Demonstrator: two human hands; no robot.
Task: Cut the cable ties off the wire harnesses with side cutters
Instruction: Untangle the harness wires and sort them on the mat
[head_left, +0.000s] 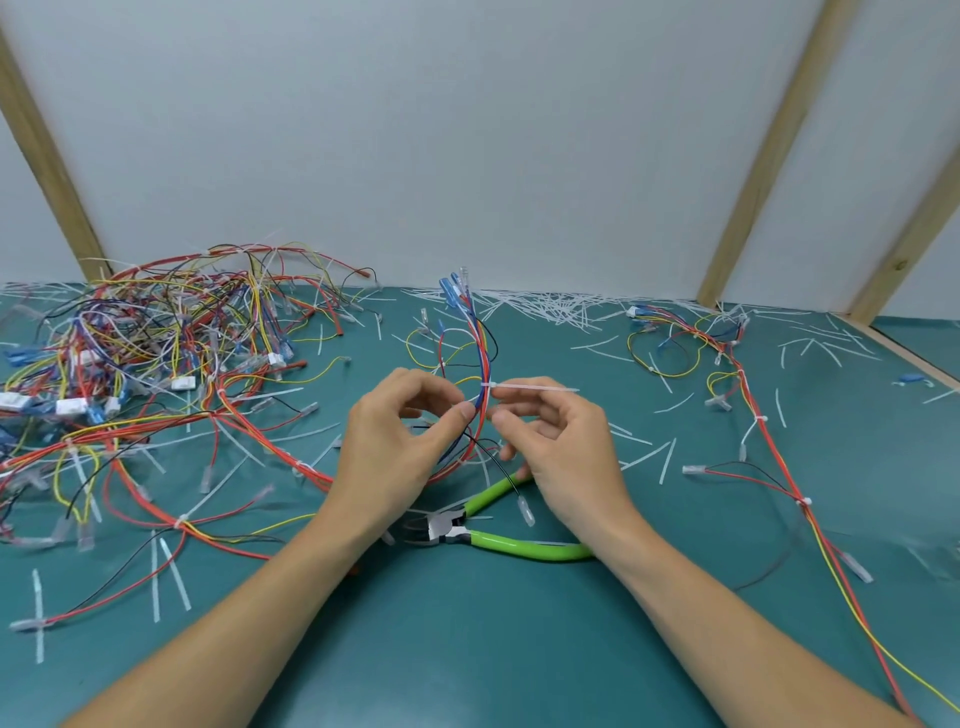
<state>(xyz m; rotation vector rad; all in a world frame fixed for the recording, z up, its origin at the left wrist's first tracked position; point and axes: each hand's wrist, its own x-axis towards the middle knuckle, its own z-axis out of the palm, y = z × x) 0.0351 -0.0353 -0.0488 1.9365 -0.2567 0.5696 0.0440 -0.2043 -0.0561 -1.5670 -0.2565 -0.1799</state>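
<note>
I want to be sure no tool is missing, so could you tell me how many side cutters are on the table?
1. The green-handled side cutters lie on the table between the wrists, below the left hand and the right hand. Another could be hidden under the wire pile.

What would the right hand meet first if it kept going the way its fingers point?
The right hand points left, so it would probably meet the wire bundle first, just below the cable tie, then the left hand. Depth is uncertain.

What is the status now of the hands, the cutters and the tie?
Left hand and right hand both pinch the upright multicoloured wire bundle. White plastic cable tie uncut. Green-handled side cutters lie on table, unheld. Nothing blocking.
</note>
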